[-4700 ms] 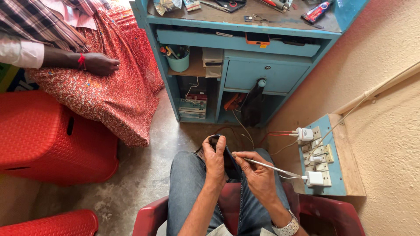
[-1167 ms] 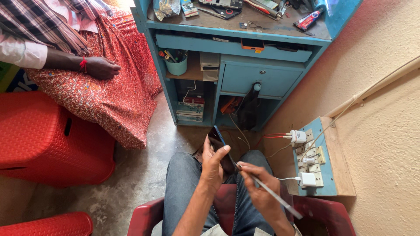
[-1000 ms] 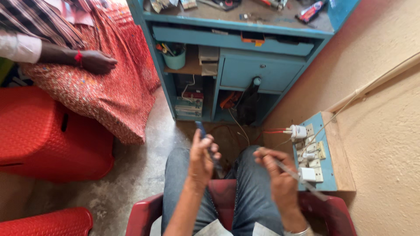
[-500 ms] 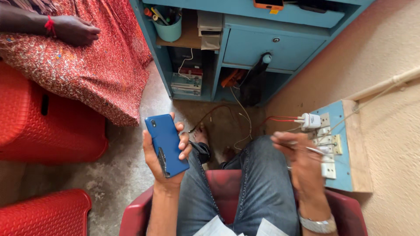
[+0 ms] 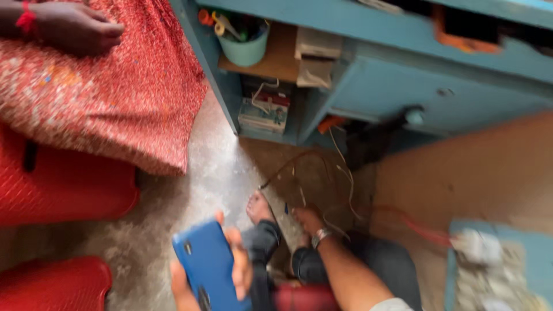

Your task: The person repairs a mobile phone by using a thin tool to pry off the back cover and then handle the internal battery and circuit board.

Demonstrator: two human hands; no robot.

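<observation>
My left hand (image 5: 236, 270) is at the bottom edge of the view, gripping a blue phone (image 5: 208, 266) with its back facing up. My right arm stretches down between my knees. My right hand (image 5: 307, 219), with a metal watch on its wrist, is low by the floor, next to my bare foot (image 5: 258, 207) and a tangle of thin wires (image 5: 322, 178). The picture is blurred, so I cannot see whether the right hand's fingers hold anything.
A blue desk (image 5: 461, 86) stands ahead, with a green cup of tools (image 5: 245, 49) on a shelf. Another person's hand (image 5: 75, 26) rests on a red patterned skirt (image 5: 115, 98) at the left. Red plastic chairs (image 5: 57, 190) stand at the left. A board of sockets (image 5: 495, 270) is at the lower right.
The view has dipped and closed in on the floor. My right hand left the socket board and dropped down toward the wires by my foot. The phone stays in my left hand, now lower.
</observation>
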